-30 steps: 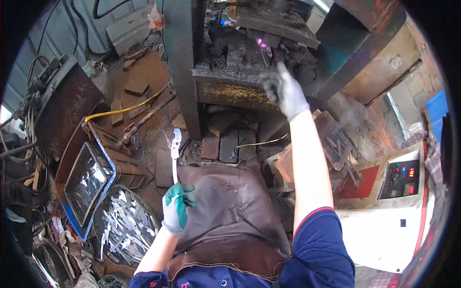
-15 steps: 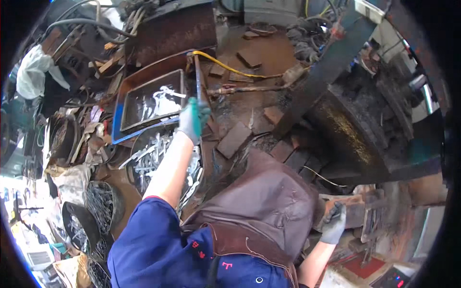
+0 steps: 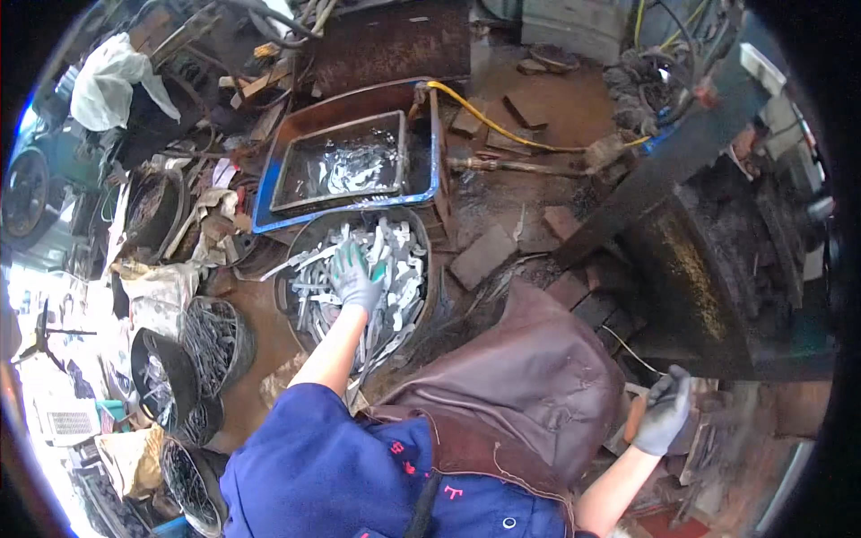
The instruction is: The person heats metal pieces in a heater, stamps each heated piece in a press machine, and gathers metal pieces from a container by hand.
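Observation:
My left hand (image 3: 356, 280), in a grey glove with green on the fingers, rests with fingers spread on metal pieces (image 3: 395, 269) heaped in a round dark tub (image 3: 425, 305). The pieces are flat, silvery and elongated. Just beyond the tub stands a blue-rimmed bin (image 3: 350, 208), with a rectangular framed tray (image 3: 401, 152) in it; wet, shiny liquid shows inside. Out at the right, my right hand (image 3: 664, 414), also gloved, has its fingers curled. An orange-brown piece (image 3: 635, 416) shows beside it; whether the hand grips it is unclear.
Several dark tubs of thin metal pieces (image 3: 213, 345) stand at the left. A yellow hose (image 3: 489, 117) runs from the bin over the brick-strewn floor. A large dark machine frame (image 3: 700, 260) fills the right. My brown leather apron (image 3: 529, 359) covers my lap.
My left hand has come back from the bin's near edge onto the metal pieces in the tub. White pieces seen over the tray no longer show. The whole view has shifted.

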Demonstrator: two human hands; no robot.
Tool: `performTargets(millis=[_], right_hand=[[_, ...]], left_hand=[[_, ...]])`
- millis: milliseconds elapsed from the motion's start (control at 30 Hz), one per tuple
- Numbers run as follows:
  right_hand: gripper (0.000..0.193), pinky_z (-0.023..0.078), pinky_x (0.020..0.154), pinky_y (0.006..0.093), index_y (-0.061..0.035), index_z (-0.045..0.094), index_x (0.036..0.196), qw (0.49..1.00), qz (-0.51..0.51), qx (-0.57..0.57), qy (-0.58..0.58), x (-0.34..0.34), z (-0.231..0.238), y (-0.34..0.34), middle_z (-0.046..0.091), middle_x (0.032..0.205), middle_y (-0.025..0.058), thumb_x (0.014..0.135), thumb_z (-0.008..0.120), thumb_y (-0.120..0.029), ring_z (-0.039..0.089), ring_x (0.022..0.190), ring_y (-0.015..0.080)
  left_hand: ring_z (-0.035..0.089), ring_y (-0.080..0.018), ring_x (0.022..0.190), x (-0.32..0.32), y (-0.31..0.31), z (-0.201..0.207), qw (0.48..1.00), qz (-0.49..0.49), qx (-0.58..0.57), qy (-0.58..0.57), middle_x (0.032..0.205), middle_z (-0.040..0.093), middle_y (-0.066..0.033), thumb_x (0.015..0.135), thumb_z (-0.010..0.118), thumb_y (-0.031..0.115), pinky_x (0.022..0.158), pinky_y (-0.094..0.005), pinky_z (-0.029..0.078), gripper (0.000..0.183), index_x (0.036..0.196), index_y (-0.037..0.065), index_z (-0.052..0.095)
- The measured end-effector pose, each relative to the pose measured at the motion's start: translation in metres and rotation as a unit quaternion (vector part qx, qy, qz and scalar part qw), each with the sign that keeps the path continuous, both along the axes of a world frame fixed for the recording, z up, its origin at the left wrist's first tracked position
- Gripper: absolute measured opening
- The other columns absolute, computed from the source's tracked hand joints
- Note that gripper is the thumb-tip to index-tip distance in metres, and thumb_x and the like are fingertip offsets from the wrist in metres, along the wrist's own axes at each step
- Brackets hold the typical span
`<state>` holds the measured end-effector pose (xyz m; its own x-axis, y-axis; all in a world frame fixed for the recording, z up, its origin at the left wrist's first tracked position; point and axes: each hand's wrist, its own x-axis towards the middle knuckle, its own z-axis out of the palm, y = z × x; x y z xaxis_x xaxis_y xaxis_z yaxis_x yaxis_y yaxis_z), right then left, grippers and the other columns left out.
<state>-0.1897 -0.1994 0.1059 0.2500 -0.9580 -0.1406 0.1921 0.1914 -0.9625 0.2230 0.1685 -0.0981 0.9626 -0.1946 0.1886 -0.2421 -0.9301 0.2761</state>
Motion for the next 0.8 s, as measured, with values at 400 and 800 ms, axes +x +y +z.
performTargets(millis=[400, 800], right_hand=[[0.031, 0.042, 0.05, 0.0241, -0.0032, 0.061, 0.097, 0.993, 0.103, 0.052, 0.003, 0.038, 0.011, -0.012, 0.058, 0.07, 0.0025, 0.098, 0.046, -0.031, 0.054, 0.057, 0.011], [0.047, 0.038, 0.046, 0.0249, -0.0042, 0.058, 0.096, 0.997, 0.072, 0.019, -0.013, 0.109, 0.08, -0.164, 0.057, 0.069, 0.0026, 0.096, 0.043, -0.049, 0.049, 0.052, 0.0122]], left_hand=[[0.061, -0.0389, 0.101, 0.079, -0.043, -0.007, 0.979, 0.08, 0.129, 0.139, 0.11, 0.064, -0.0185, 0.077, 0.056, 0.065, 0.087, -0.0465, 0.047, 0.071, 0.12, 0.009, 0.06], [0.061, -0.0383, 0.103, 0.086, -0.025, -0.007, 0.983, 0.014, -0.181, 0.031, 0.109, 0.062, -0.0272, 0.091, 0.052, 0.021, 0.088, -0.0411, 0.047, 0.038, 0.122, -0.001, 0.052]])
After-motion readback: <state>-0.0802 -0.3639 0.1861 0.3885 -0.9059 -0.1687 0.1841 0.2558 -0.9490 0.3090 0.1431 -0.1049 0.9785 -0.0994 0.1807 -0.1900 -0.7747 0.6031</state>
